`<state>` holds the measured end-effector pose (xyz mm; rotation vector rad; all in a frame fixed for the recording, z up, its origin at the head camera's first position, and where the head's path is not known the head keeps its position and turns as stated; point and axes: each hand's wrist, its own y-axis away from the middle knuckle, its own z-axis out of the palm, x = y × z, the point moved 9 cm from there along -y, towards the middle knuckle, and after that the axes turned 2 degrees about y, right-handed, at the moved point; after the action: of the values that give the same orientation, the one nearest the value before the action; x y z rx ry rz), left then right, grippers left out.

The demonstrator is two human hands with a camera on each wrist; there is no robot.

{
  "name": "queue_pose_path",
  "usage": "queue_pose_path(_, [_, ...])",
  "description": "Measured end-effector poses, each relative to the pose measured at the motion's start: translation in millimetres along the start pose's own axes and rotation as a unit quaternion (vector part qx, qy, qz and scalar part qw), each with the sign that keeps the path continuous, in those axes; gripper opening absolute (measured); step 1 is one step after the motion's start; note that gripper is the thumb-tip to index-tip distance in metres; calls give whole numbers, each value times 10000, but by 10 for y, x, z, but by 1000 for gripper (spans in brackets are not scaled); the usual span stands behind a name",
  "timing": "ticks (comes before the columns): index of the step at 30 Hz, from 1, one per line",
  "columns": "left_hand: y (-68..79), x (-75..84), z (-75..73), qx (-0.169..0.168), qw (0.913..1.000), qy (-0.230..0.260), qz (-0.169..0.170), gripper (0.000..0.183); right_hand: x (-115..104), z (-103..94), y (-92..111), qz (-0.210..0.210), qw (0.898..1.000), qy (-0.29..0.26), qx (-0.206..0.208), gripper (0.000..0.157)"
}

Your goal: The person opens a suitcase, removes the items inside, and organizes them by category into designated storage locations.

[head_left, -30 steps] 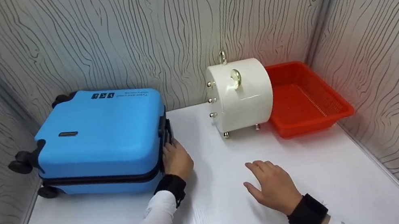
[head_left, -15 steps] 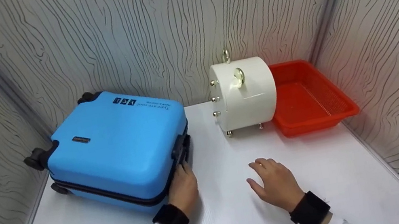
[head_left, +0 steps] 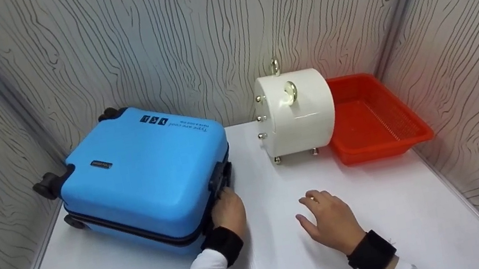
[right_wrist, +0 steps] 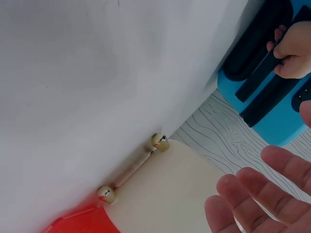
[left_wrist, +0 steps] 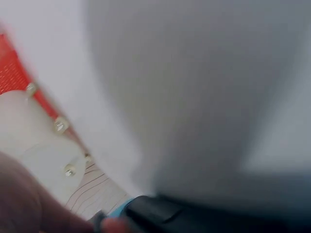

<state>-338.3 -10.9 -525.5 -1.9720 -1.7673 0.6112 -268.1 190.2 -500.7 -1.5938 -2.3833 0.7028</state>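
Note:
A blue hard-shell suitcase lies flat on the white table at the left, its wheels pointing left. My left hand is at its near right end. In the right wrist view, the left hand's fingers curl round a black bar-shaped suitcase handle. The left wrist view is mostly blurred table, with the dark handle at its lower edge. My right hand hovers over the table with loosely bent, spread fingers and holds nothing.
A white drum-shaped container with gold ball feet and ring handles stands at the back, right of the suitcase. Beside it sits a red plastic basket. Wood-patterned panels enclose the table at the back and sides.
The suitcase has turned, its handle end swinging right and toward me while the left hand stays at it. In the last half second it shifted only slightly. The right hand has hardly moved.

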Motion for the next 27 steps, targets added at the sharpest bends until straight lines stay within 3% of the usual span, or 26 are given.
queue_pose_path(6, [47,-2,34,5,9996,189,222,20,6,-13,2,-49,9999,-10,141,28])
queue_pose_path(11, [209,4,-37,7,9972,449,605,24,31,24,28,-15,9999,-8,108,28])
queue_pose_path(16, [507,8,-209,185,9886,194,1479,35,67,45,18,121,9999,-84,56,28])
queue_pose_path(18, [645,-21,-280,95,9830,187,1823,38,79,44,11,130,9998,-94,102,28])
queue_pose_path(20, [772,-69,-329,-250,9778,454,2030,39,95,55,6,128,9997,-128,143,28])
queue_pose_path(22, [871,-134,-344,-946,9690,1058,2022,37,119,84,-6,184,9996,-198,94,29])
queue_pose_path(25, [981,-229,-347,-1923,9458,1872,1830,32,161,149,-49,391,9981,-458,-115,31])
queue_pose_path(27, [1037,-286,-353,-2394,9304,2175,1723,31,178,183,-90,552,9955,-720,-259,33])
